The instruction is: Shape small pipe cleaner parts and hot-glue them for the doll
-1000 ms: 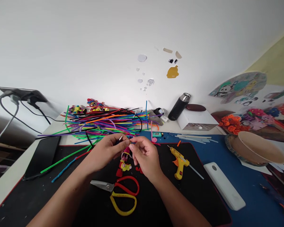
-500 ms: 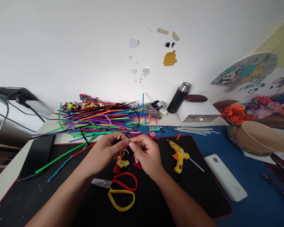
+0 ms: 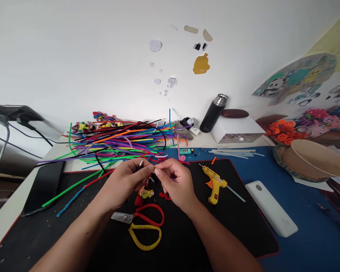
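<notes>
My left hand is closed around a dark pen-like tool with a pointed silver tip; the rest is hidden in the palm. My right hand is also closed, its thumb and forefinger pinched against the left fingertips. Whatever lies between the fingertips is too small to make out. Just below the hands, on the black mat, is a small yellow and red fuzzy figure. Red curled pieces sit by the right palm. Nearer me rest scissors with one red and one yellow handle loop.
A heap of colourful pipe cleaners lies behind the hands. To the right are a yellow glue gun, glue sticks and a white oblong case. A black phone lies left. A black flask leans near a white box.
The view has shifted slightly, so the background sits a little higher. Both hands keep their pinch at nearly the same spot, with only small finger movement.
</notes>
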Tool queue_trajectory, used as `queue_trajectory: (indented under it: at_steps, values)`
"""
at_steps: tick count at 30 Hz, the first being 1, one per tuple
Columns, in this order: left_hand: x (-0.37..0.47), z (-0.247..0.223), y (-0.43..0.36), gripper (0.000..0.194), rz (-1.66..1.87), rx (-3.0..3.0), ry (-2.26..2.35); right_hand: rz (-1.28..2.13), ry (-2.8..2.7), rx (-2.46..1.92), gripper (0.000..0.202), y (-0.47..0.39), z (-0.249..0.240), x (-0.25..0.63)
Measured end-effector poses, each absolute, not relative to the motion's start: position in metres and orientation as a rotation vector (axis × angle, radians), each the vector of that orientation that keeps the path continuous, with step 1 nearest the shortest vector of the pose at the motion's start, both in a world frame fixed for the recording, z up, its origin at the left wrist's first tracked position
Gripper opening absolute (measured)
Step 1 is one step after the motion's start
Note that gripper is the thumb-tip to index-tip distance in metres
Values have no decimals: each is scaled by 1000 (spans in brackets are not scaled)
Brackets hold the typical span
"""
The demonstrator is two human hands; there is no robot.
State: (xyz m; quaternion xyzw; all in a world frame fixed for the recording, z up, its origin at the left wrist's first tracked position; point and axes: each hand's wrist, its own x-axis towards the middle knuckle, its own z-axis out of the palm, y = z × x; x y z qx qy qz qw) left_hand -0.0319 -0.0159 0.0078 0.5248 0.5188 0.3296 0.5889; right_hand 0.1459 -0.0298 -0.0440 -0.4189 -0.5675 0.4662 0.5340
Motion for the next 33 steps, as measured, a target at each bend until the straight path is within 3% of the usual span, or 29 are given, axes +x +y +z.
queue_trajectory:
  at_steps: [7, 14, 21, 33]
  values:
    - [-32, 6, -20, 38, 850, 1601, 1372, 1171, -1319, -968, 29, -29, -44, 145]
    - [-30, 10, -25, 39, 848, 1824, 1460, 1162, -1303, -980, 26, -30, -43, 144]
    - [-29, 12, -24, 48, 846, 1693, 1353, 1229, -1198, -948, 26, -31, -34, 144]
    - [-27, 10, -23, 37, 933, 1584, 1270, 1374, -1074, -893, 28, -30, -33, 143]
